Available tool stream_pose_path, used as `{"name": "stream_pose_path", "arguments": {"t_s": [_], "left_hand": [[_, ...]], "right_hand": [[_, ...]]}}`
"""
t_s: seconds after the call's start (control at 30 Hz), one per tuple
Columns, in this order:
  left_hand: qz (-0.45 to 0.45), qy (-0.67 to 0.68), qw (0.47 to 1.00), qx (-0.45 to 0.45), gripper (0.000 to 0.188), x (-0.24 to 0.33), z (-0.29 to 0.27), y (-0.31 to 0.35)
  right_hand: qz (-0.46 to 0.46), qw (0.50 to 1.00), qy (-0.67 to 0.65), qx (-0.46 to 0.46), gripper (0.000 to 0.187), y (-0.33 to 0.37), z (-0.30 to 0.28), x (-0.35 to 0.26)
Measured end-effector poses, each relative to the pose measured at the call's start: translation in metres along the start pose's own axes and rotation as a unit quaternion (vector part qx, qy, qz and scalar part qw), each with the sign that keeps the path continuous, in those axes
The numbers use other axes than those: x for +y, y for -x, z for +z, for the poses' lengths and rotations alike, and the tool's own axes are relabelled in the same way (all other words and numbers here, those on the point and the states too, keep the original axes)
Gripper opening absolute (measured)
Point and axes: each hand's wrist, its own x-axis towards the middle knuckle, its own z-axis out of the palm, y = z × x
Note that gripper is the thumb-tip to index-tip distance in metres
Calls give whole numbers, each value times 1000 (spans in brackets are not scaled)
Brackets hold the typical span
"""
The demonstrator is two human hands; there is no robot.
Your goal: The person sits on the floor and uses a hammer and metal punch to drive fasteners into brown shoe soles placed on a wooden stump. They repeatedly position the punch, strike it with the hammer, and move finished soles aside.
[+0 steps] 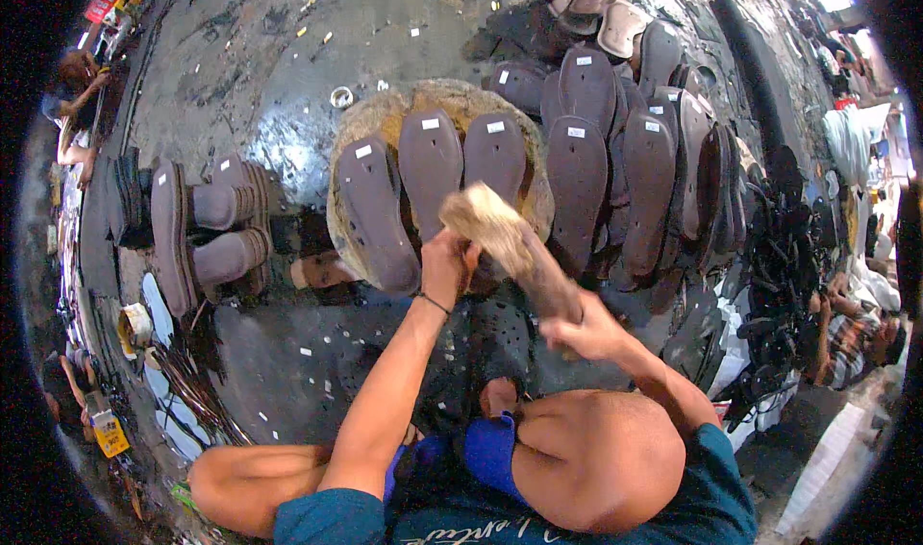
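Note:
I sit on the floor before a round wooden block [385, 112] that carries three brown sandal soles [430, 161]. My right hand [582, 332] grips the handle of a worn wooden mallet [500, 233], whose head hangs over the block's near edge. My left hand [447, 266] rests at the near end of the middle and right soles, fingers curled; whatever it pinches is hidden. A thin band circles my left wrist.
Many more brown soles [625, 151] fan out to the right of the block. Stacked soles [207, 228] stand at the left. A heap of black straps [788, 266] lies at the right, beside another seated person [856, 338]. Small punched scraps litter the dark floor [288, 353].

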Motion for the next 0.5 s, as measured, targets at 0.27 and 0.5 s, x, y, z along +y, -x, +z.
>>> {"name": "stream_pose_path", "arguments": {"t_s": [0.27,0.5], "left_hand": [[-143,346,920,115,29,15,-20,-13],[-111,351,927,72,18,24,-29,65]], "right_hand": [[44,974,-213,69,29,-37,50,21],[9,914,-403,46,38,-41,73,-5]]}}
